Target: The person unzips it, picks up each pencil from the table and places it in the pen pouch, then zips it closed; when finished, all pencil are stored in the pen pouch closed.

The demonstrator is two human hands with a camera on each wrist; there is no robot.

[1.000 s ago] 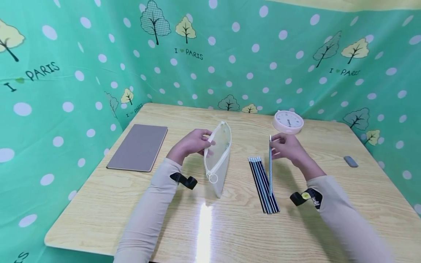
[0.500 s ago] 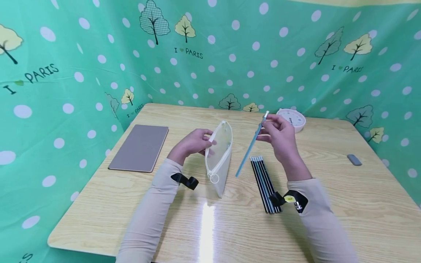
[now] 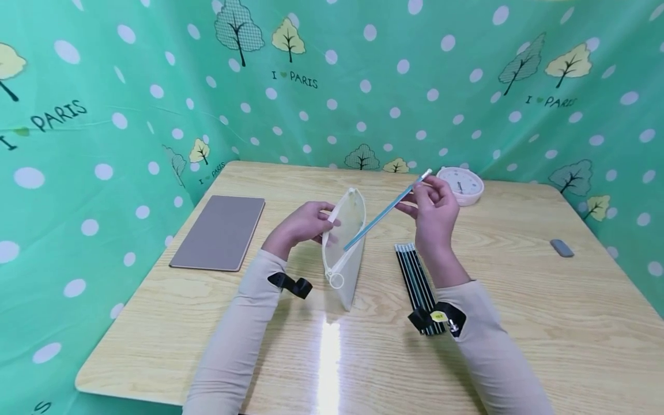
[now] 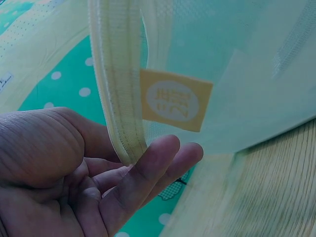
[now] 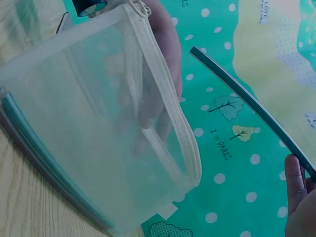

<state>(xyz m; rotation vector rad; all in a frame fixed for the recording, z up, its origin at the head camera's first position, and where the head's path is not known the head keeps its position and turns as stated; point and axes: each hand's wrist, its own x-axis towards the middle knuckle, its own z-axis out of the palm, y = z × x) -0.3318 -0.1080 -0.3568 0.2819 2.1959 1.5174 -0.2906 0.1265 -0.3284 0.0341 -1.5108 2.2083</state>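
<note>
The right hand [image 3: 436, 216] pinches a blue pencil [image 3: 381, 217] close to its pale end, and the left hand [image 3: 306, 223] grips the mesh pouch [image 3: 354, 274] by the left side of its gaping mouth; in the head view the pencil's far tip crosses that mouth, but the right wrist view shows it outside, apart from the zip edge [image 5: 170, 94]; other pencils lie low inside the pouch [image 5: 54, 168].

With the grip so far back, a slight wrist turn could swing the tip into the zip edge; the opposite side of the mouth has no hand on it, so a push there might fold it inward or tilt the pouch; a loose pinch could drop the pencil on the bench [image 3: 384, 369]; the right wrist camera [image 3: 420, 319], hanging over the row of pencils [image 3: 412, 271], might scatter them if lowered.
</note>
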